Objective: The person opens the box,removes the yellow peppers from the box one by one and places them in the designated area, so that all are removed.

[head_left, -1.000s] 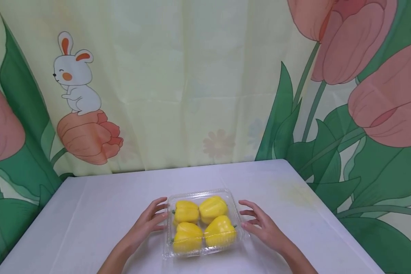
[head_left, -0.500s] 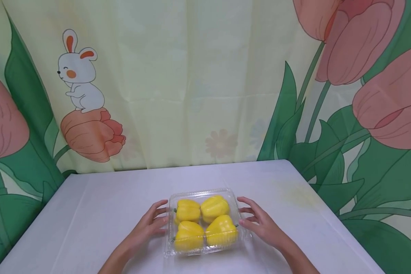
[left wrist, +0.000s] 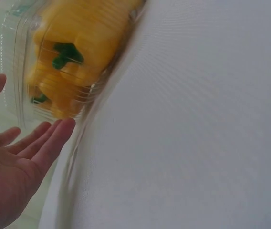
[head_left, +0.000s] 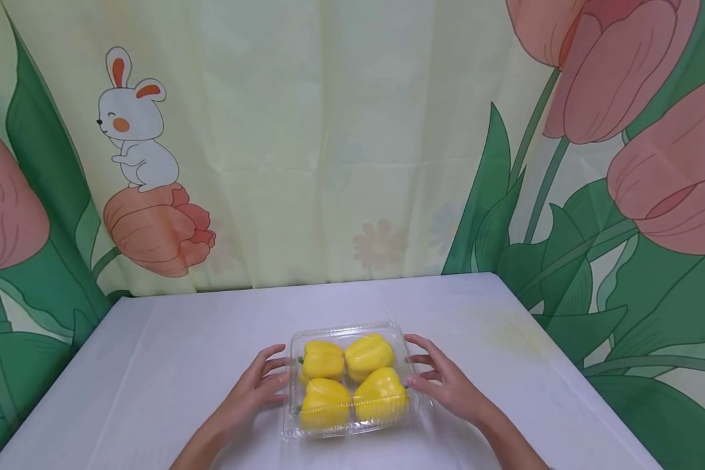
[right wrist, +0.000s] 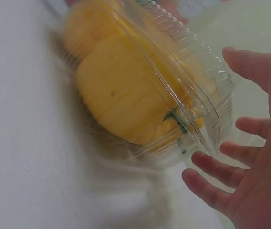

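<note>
A clear plastic clamshell box [head_left: 343, 331] sits on the white tabletop near its front, filled with several yellow bell peppers [head_left: 324, 397] with green stems. My left hand [head_left: 254, 386] stands at the box's left side, fingers spread and loosely bent, fingertips right by the wall. On the opposite side my right hand [head_left: 451, 386] is held the same way, thumb and fingers around the right edge without a grip. In the left wrist view, the left fingers [left wrist: 54, 145] point at the box's lower corner. The right wrist view shows a gap between the right thumb [right wrist: 247, 62] and the lid rim.
The white cloth-covered table [head_left: 200, 346] stretches out around the box. Behind it hangs a pale curtain [head_left: 258, 130] printed with a rabbit [head_left: 135, 137] and large pink tulips [head_left: 611, 72].
The right hand has shifted slightly left, nearer the box. The left hand has barely moved against the box, which stays in place; the head view has shifted a little.
</note>
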A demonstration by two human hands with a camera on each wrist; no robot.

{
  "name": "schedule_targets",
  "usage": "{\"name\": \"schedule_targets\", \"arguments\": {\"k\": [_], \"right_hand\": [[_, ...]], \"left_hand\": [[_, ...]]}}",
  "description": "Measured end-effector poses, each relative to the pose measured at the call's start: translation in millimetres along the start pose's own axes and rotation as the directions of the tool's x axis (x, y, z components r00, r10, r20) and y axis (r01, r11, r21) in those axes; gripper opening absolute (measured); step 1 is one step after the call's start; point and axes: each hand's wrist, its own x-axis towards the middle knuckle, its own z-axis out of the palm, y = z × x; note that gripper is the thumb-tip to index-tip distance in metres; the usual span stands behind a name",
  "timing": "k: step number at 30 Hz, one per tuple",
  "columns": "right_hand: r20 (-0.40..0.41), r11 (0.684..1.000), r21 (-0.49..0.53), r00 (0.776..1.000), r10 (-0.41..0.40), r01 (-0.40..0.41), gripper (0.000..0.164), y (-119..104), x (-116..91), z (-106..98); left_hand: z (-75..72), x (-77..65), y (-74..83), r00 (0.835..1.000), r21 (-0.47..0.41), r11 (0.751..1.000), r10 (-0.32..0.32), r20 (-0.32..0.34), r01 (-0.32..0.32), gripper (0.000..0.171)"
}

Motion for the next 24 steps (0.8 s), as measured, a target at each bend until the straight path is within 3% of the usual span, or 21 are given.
{"name": "schedule_targets", "arguments": {"k": [13, 24], "right_hand": [[0.047, 0.999, -0.026, 0.999, -0.023, 0.024, 0.096, 2.3, 2.2, -1.3], [0.052, 0.996, -0.071, 0.997, -0.049, 0.053, 0.094, 2.7, 3.6, 0.8]], "left_hand": [[-2.7, -5.0, -0.8, 0.999, -0.03, 0.999, 0.031, 0.011, -0.031, 0.057], [-4.6, -6.5, -2.9, 0.999, -0.039, 0.999, 0.034, 0.028, -0.033, 0.053]]}}
